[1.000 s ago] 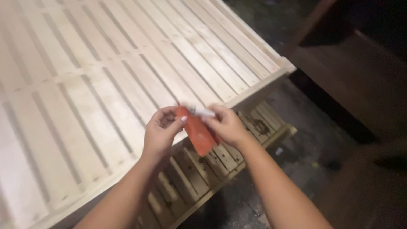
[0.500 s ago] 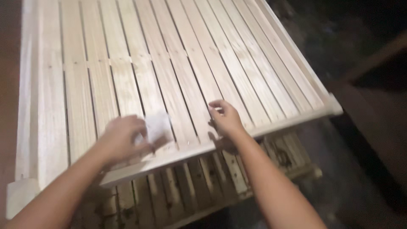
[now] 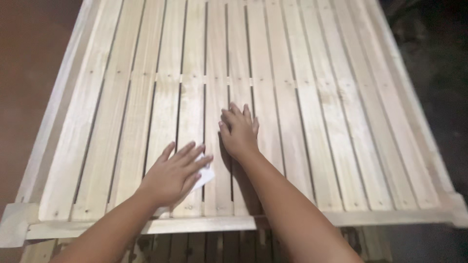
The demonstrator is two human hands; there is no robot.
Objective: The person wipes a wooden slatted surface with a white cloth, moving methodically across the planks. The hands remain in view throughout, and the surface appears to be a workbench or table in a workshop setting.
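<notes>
My left hand [image 3: 173, 178] lies flat, fingers spread, pressing a small white sheet [image 3: 204, 176] onto the pale wooden slatted frame [image 3: 302, 122]; only the sheet's corner shows past my fingertips. Best to keep the palm flat and rub along the grain so the sheet doesn't catch in the gaps. My right hand [image 3: 239, 132] rests just beside it, palm down, fingers together, holding nothing, steadying the slats, forearm angled in from lower right.
</notes>
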